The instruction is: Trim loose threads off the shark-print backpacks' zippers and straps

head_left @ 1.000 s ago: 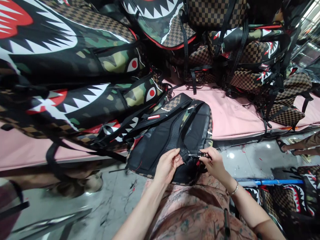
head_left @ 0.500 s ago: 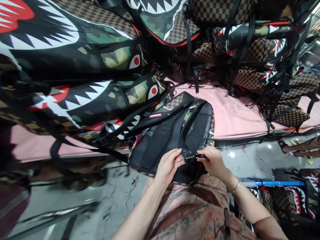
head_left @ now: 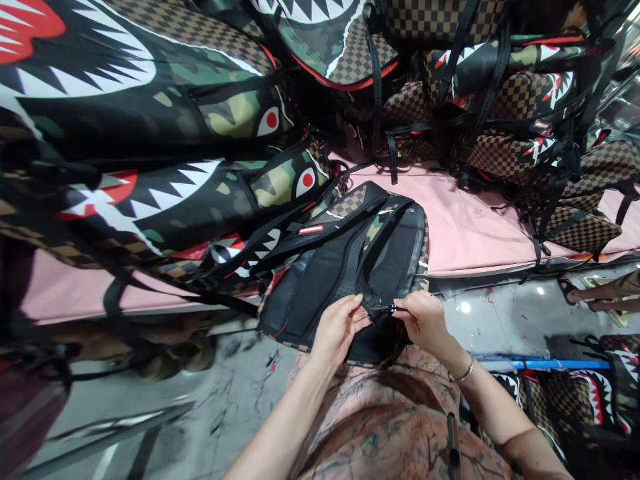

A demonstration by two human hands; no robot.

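A black backpack (head_left: 320, 287) with checkered and camouflage edges lies with its padded back and straps facing up, its lower end against my body. My left hand (head_left: 343, 327) is over its lower part, thumb and fingertips pinched on the end of a black strap. Close by on the right, my right hand (head_left: 423, 320) grips a small dark tool (head_left: 395, 307), whose thin tip points left toward the strap and my left fingertips. What exactly the tip touches is too small to tell.
Shark-mouth backpacks (head_left: 175, 193) are piled on the left of the pink table (head_left: 450, 233), with more checkered bags (head_left: 500, 157) at the back right. A blue bar (head_left: 560, 365) and further bags stand low on the right. A person's legs (head_left: 600, 293) show at the right edge.
My right hand and the tool have shifted very slightly. Both hands keep their hold near the strap, and the backpack lies almost as before.
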